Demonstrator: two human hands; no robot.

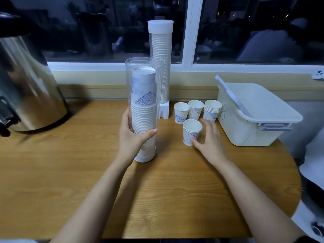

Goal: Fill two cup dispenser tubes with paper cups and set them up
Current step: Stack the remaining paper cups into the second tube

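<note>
Already filled and capped rear dispenser tube [161,50]; clamping left hand [130,139] fingers round near-full open tube [143,88], spreading right hand [211,139] fingers at nearest cup stack [192,130]; remaining cups, capping probably pending.

Centre of frame: I see white paper cups [180,113] printed with blue ornament, some inside a clear tube [144,67]. Lower frame: orange-brown wood-grain table [70,163]. Right: cream bin [254,130].
</note>
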